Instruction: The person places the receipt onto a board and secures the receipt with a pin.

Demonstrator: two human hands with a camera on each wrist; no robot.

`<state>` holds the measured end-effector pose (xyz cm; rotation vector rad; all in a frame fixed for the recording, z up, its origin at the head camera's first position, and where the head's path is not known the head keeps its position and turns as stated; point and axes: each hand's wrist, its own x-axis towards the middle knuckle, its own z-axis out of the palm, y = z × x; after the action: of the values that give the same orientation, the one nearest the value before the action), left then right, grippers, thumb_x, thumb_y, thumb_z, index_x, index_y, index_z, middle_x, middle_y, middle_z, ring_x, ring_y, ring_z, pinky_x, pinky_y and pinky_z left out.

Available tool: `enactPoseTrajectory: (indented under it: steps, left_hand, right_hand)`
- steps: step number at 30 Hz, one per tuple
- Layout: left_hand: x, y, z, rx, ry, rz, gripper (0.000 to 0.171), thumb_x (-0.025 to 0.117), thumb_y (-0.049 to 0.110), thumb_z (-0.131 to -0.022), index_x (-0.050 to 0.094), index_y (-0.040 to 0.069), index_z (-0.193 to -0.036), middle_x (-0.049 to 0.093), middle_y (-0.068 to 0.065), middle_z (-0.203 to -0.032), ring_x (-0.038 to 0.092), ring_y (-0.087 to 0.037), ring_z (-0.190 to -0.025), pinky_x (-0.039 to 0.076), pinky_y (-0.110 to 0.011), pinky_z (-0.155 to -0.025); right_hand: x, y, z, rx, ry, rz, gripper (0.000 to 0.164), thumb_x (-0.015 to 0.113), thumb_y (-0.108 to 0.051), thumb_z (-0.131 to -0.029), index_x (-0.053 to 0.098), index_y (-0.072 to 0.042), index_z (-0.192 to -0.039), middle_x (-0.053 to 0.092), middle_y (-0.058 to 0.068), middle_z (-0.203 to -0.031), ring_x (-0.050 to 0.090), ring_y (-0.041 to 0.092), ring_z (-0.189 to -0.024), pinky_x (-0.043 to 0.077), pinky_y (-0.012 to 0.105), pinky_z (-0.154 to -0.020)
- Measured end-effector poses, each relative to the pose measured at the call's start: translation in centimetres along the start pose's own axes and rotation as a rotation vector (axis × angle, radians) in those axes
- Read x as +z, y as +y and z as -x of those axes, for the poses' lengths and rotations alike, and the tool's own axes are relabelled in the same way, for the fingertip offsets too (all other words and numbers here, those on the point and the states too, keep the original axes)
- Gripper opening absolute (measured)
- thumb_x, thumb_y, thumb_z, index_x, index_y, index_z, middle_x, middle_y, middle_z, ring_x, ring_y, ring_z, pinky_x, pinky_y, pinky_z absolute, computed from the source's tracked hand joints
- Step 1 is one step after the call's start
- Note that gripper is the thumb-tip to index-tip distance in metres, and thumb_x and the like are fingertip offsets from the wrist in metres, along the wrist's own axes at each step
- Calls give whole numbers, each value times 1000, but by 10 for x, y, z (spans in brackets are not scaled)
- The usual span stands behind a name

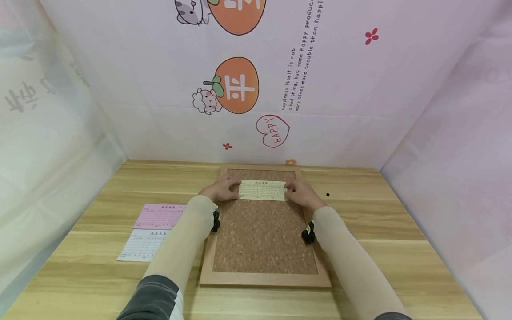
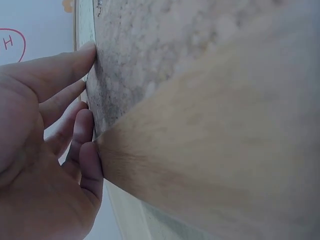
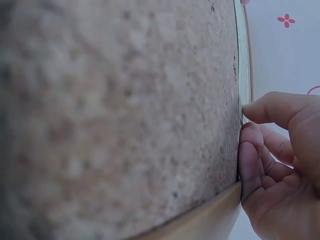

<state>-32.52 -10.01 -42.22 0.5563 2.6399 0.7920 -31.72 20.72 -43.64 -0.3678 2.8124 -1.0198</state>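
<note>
A pale yellow printed form slip (image 1: pixel 262 190) lies level across the upper part of a cork board (image 1: pixel 264 240) with a wooden frame. My left hand (image 1: pixel 222 188) holds the slip at its left end, thumb and forefinger at the edge. In the left wrist view, the other fingers of that left hand (image 2: pixel 65 115) rest along the board's frame. At the slip's right end, my right hand (image 1: pixel 302 194) holds the edge between thumb and curled fingers. The right wrist view shows this right hand (image 3: pixel 280 155) low against the cork, thumb tip on the slip.
On the wooden table (image 1: pixel 372 258), left of the board, lie a pink form slip (image 1: pixel 158 216) and a white form slip (image 1: pixel 140 244), both partly hidden by my left arm. A small black dot (image 1: pixel 328 194) sits right of the board. A printed white curtain (image 1: pixel 332 89) hangs behind.
</note>
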Motion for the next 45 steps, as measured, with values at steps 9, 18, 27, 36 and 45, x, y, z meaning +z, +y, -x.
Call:
enactPoseTrajectory:
  steps: [9,18,27,36,45]
  left_hand:
    - [0,1,4,-9,-22,10,60,60,22,-102,37,6,-155,20,-20,-160,22,-39,-145,26,-52,-114]
    - [0,2,6,-16,-27,31,60,59,20,-102,35,7,-155,20,-19,-160,24,-38,-145,27,-52,-114]
    - [0,2,3,-7,-11,-5,58,60,20,-102,38,6,-154,21,-20,-160,22,-38,-146,27,-51,-114]
    - [2,1,1,0,-12,3,58,61,20,-102,39,6,-154,24,-20,-159,27,-37,-144,30,-51,-113]
    - [1,4,5,-25,1,-30,57,59,21,-102,39,8,-154,25,-18,-159,27,-36,-144,29,-51,-113]
  right_hand:
    - [1,1,-1,-22,-3,-2,34,59,-7,-96,59,5,-128,54,6,-83,45,16,-68,39,29,-60]
    - [-2,2,3,-24,-31,-41,38,58,-11,-98,56,4,-133,58,9,-89,45,15,-66,40,29,-58]
    - [-13,1,13,-13,-6,-77,38,56,-15,-100,57,2,-134,63,18,-118,60,30,-101,52,42,-80]
    - [-32,10,15,-37,20,-72,37,57,-26,-103,61,-1,-131,63,17,-118,59,32,-107,51,48,-86]
    - [-50,23,17,-42,24,-36,37,52,-19,-102,60,4,-131,61,24,-122,57,39,-113,47,54,-92]
